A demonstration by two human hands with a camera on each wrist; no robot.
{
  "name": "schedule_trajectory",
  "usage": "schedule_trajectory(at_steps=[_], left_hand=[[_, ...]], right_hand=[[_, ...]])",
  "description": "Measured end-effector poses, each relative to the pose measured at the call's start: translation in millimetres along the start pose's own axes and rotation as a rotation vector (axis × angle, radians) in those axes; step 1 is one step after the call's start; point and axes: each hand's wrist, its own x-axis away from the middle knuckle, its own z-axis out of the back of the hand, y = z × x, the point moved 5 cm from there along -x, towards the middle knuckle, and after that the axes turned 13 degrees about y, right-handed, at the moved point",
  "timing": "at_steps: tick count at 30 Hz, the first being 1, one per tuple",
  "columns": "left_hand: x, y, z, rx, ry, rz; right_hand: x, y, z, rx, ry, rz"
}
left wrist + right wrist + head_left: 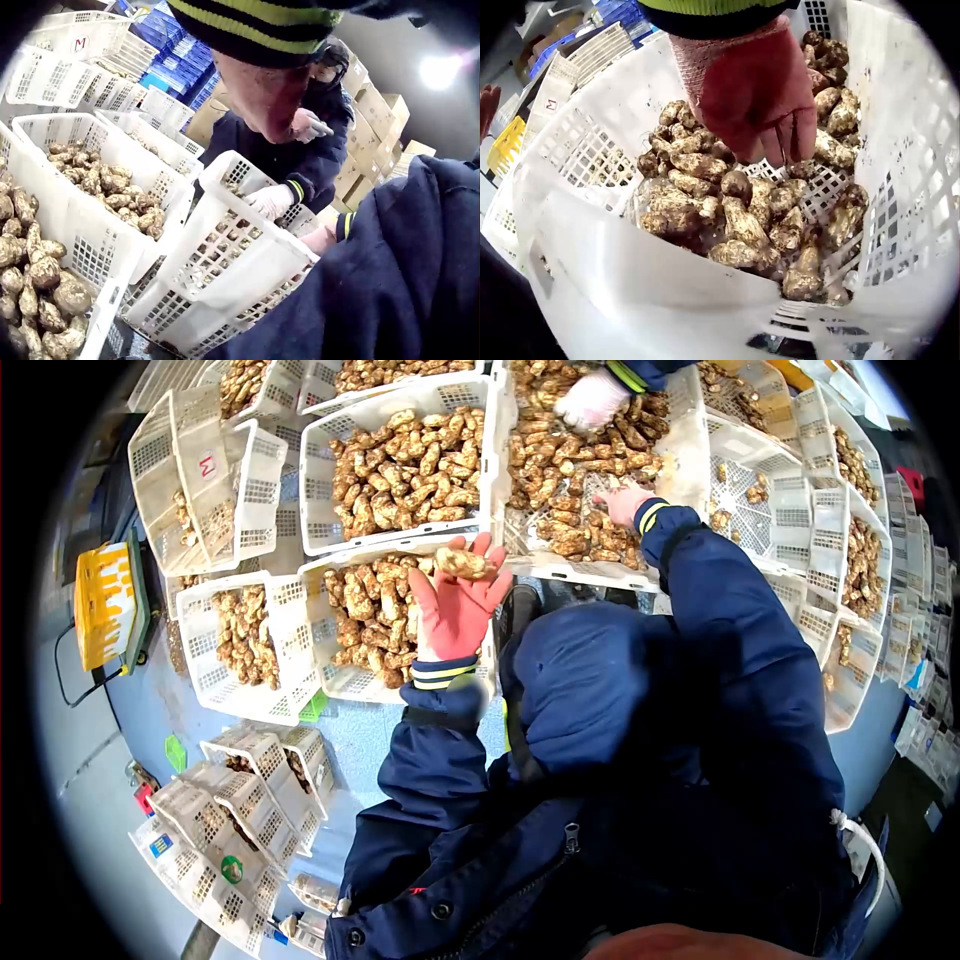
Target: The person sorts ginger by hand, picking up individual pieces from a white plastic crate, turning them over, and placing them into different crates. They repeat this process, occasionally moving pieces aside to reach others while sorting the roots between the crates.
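My left hand (460, 610), in a pink glove, is palm up with fingers extended; a pale brown mushroom (463, 564) lies across them. That hand is above a white crate of mushrooms (365, 615) and outside the left wrist view. My right hand (627, 503), also gloved, reaches into a larger white crate (652, 300) over many dirt-flecked mushrooms (739, 225). In the right wrist view its fingers (780, 139) point down close to the mushrooms, with none visibly gripped; the fingertips' undersides are hidden.
Another person's gloved hand (592, 400) is in the same crate at its far side. A full crate of mushrooms (410, 470) stands to its left, and more partly filled crates surround it. A yellow crate (105, 605) is far left; cardboard boxes (375, 120) are stacked behind.
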Motion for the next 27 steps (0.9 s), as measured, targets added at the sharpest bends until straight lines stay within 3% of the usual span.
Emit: schedule_trajectory(at_steps=[2,3,5,10,15,17,22,23,24,27], left_hand=[[-2.0,5.1,9.8,0.072,0.06,0.053],[-1.8,7.1,14.1,0.076,0.122,0.018],[0.3,8.1,16.8,0.144,0.204,-0.008],[1.8,10.7,11.4,0.257,0.235,0.003],[-1.4,11.6,28.4,0.403,0.309,0.053],[-0.8,9.9,35.0,0.396,0.33,0.064],[-13.1,9.0,47.1,0.474,0.332,0.127],[-11.5,14.8,33.6,0.32,0.325,0.049],[-11.7,18.7,24.8,0.312,0.432,0.067],[-27.5,33.9,12.4,0.149,0.196,0.058]], right_hand=[[1.2,-8.2,-4.0,0.034,-0.1,-0.024],[4.1,-14.2,1.5,0.037,-0.032,0.0],[1.5,-17.3,1.5,0.046,-0.075,-0.013],[-6.4,0.7,-15.2,0.093,-0.026,-0.015],[-20.3,16.8,-37.3,0.181,-0.124,-0.113],[-22.1,16.0,-41.2,0.257,-0.026,-0.077],[-10.1,3.8,-27.6,0.182,-0.076,-0.035],[-6.8,2.8,-20.8,0.13,-0.05,-0.061],[-3.4,2.5,-12.9,0.079,-0.022,-0.087],[5.0,10.3,21.6,-0.122,0.13,-0.073]])
